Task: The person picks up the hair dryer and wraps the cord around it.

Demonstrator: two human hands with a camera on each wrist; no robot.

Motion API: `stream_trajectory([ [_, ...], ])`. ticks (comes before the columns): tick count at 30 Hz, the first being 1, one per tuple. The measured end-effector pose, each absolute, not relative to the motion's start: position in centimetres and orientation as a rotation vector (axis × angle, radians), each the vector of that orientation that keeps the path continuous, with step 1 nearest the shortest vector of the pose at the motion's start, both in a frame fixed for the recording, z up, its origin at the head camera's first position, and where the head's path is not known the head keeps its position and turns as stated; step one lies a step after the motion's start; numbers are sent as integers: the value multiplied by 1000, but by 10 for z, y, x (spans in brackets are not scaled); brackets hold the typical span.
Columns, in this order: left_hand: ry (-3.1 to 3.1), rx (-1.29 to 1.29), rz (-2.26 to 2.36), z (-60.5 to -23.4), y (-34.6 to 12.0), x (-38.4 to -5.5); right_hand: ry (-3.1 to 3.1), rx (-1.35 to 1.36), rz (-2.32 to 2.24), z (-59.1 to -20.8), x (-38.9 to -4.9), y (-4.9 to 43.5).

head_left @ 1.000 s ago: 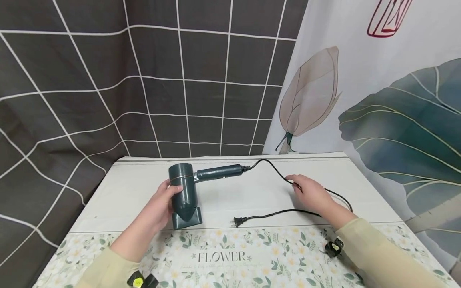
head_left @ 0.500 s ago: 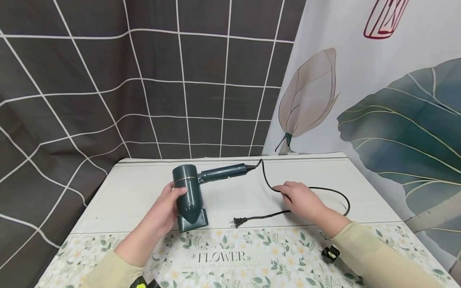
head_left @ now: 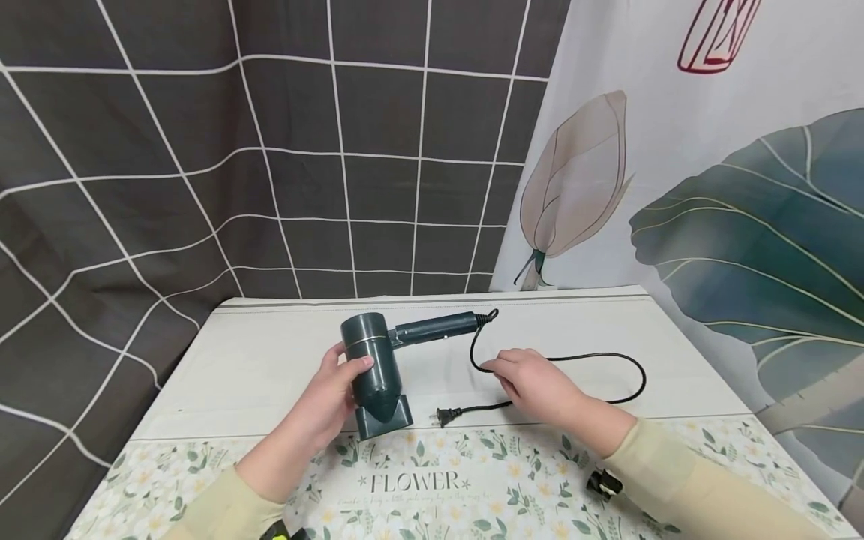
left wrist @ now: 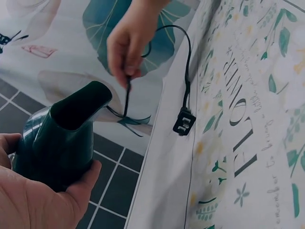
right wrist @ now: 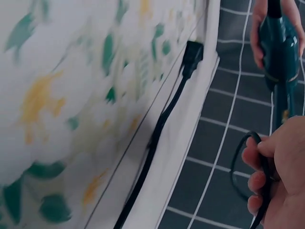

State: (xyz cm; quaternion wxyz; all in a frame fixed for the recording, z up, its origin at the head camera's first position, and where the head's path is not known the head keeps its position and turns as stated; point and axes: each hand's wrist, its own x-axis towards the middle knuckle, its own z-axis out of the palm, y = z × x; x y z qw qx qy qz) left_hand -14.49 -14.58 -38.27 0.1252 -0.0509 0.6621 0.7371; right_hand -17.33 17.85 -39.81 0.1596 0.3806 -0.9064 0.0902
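Observation:
My left hand [head_left: 331, 401] grips the barrel of a dark green hair dryer [head_left: 378, 375], thumb across its front. The dryer's flat nozzle [left wrist: 78, 107] points toward me, and its handle [head_left: 435, 328] extends to the right. From the handle's end a black cord [head_left: 601, 354] bends down to my right hand [head_left: 536, 386], which pinches it between thumb and fingers. Beyond that hand the cord loops round to the right and returns underneath. It ends in a two-prong plug [head_left: 447, 415] lying on the table, left of the right hand.
A white table cover [head_left: 270, 360] with a floral front band lettered "FLOWER" [head_left: 415, 481] lies under everything. Behind hangs a dark grid-patterned curtain [head_left: 385, 187]. A white leaf-print curtain [head_left: 594, 52] hangs at the right.
My left hand has shifted the hair dryer to the right, tilting it a little. My right hand has moved left along with the cord, toward the handle. The plug has stayed put.

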Motion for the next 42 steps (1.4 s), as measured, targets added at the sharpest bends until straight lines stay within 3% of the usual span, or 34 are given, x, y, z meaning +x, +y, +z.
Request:
stream_trajectory([
  [29,2110,-186,1862,-392,-134,-140,-2379,1245,392,-377,-178,165],
  [42,2051,-83,1853,-395,-136,-136,-2370,1392,487,-377,-180,165],
])
